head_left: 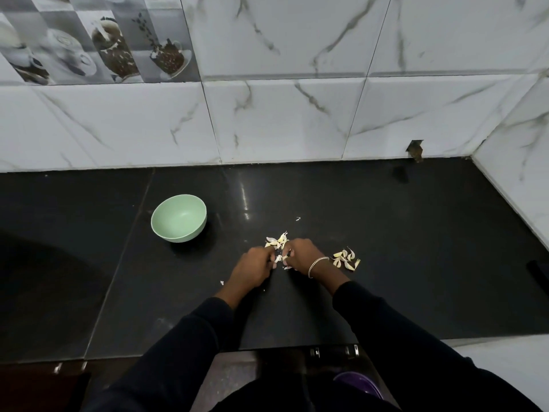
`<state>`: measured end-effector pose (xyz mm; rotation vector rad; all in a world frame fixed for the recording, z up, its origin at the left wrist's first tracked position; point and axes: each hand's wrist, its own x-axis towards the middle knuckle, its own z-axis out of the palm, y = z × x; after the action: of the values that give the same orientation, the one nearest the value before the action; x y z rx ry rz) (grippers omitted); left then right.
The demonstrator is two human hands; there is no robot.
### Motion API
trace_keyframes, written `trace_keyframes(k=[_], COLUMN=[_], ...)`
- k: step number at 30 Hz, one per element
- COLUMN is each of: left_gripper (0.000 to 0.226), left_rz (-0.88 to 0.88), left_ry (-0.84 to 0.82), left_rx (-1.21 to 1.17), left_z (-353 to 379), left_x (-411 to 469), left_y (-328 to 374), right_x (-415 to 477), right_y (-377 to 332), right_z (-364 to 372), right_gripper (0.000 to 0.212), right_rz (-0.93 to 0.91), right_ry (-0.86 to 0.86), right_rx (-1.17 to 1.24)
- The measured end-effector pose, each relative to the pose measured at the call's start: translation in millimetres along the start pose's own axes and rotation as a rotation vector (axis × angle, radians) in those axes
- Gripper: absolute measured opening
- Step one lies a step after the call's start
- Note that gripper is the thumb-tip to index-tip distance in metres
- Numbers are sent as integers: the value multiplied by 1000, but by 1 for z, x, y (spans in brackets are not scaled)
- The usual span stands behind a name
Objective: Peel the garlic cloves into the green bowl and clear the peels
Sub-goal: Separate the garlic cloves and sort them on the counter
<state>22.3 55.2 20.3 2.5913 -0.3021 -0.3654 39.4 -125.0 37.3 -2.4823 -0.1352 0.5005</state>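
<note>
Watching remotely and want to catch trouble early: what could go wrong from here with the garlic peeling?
1. The green bowl stands apart, left of the left hand and right hand pinching a garlic clove; a peeled clove could drop on the way.
2. The far pile and the right pile both look pale; peels and cloves might get mixed.
3. Stray scraps on the black countertop could be missed when clearing.

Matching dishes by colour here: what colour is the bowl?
The bowl is pale green, inside and out; the head view shows it.
</note>
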Motion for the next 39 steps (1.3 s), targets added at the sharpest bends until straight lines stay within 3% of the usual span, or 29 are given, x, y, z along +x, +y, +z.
trace_keyframes(k=[6, 9, 11, 15, 26, 29, 32, 35, 39], left_gripper=[13, 12, 16, 28, 18, 21, 27, 34, 29], left_rz=[-103, -153, -160, -97, -54, -77, -96, -124, -152], left_ry=[213, 312, 268, 137, 62, 55, 39, 13, 0], left_rx=[-57, -63, -59, -21, 172, 212, 262, 256, 220], left_z=[-7, -15, -18, -19, -11, -10, -8, -9, -15], left_x=[1, 5, 10, 19, 32, 35, 38, 40, 42], left_y=[5, 5, 5, 7, 22, 24, 24, 24, 25], right_x=[6, 13, 16, 21, 33, 35, 32, 28, 25], right_y=[-2, 7, 9, 9, 11, 16, 19, 21, 23], right_z=[-4, -9, -8, -4, -2, -4, -13, -22, -29], right_gripper=[21, 12, 8, 20, 18, 9, 13, 19, 11], right_rz=[-12, 14, 36, 68, 86, 118, 172, 226, 244], right_ry=[125, 246, 232, 143, 87, 135, 200, 180, 98], right_rx=[92, 51, 23, -11, -36, 52, 217, 380, 534])
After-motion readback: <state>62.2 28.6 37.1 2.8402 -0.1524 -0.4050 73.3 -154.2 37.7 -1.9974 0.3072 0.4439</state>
